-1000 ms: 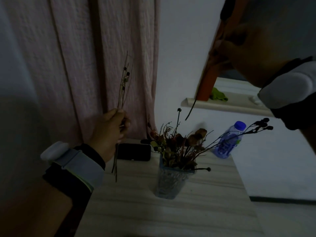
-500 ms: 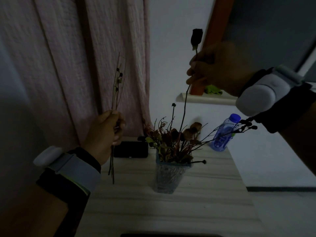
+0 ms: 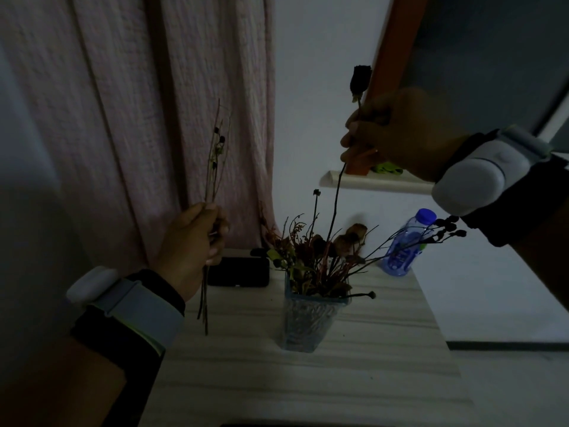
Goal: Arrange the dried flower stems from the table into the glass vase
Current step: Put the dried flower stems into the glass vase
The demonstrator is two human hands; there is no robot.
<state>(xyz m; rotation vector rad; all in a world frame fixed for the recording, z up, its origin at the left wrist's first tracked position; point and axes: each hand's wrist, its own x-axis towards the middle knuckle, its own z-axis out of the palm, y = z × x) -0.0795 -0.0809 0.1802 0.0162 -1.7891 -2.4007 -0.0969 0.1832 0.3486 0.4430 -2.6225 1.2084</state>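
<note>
Directly above the clear square glass vase (image 3: 311, 318), the right hand (image 3: 397, 134) pinches a near-upright, dark-headed dried rose stem (image 3: 335, 204), lower end among the vase's flowers.

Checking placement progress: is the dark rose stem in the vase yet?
Cannot tell. The right hand holds the rose stem upright above the vase; its lower end disappears among the flowers there.

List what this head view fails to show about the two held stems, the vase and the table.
- Dark rose stem, head view: its lower end vanishes among the dried bunch, so whether it sits in the glass vase is unclear.
- Thin stems: the left hand hides their middle; dimness hides their number.
- Right hand: the fingers' grip is in shadow.
- Table: near edge cut off by the frame.
</note>
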